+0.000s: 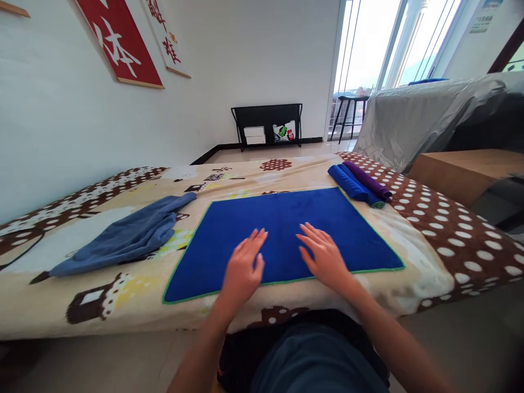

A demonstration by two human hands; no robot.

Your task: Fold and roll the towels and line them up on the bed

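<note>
**Two flat hands on a spread blue towel**

A bright blue towel (pixel 282 218) with a thin green edge lies flat on the bed (pixel 450 240), just in front of the person. Both hands rest palm-down on its near half. The left hand (pixel 242 267) has its grip spread, fingers straight and pointing away, and the right hand (pixel 325 256) lies the same way just beside it. Neither pinches any cloth.

At the bed's far right corner lie a rolled blue towel (pixel 352 185) and a rolled purple towel (pixel 370 183), touching side by side. A crumpled grey-blue cloth (pixel 126 234) lies to the left of the spread towel.

On the wall hangs a red banner (pixel 123 43) showing the white character "体". Beside it, a white banner (pixel 166 38) carries red characters that are cut off and hard to read. The small print on the bed cover is too fine to read.
</note>
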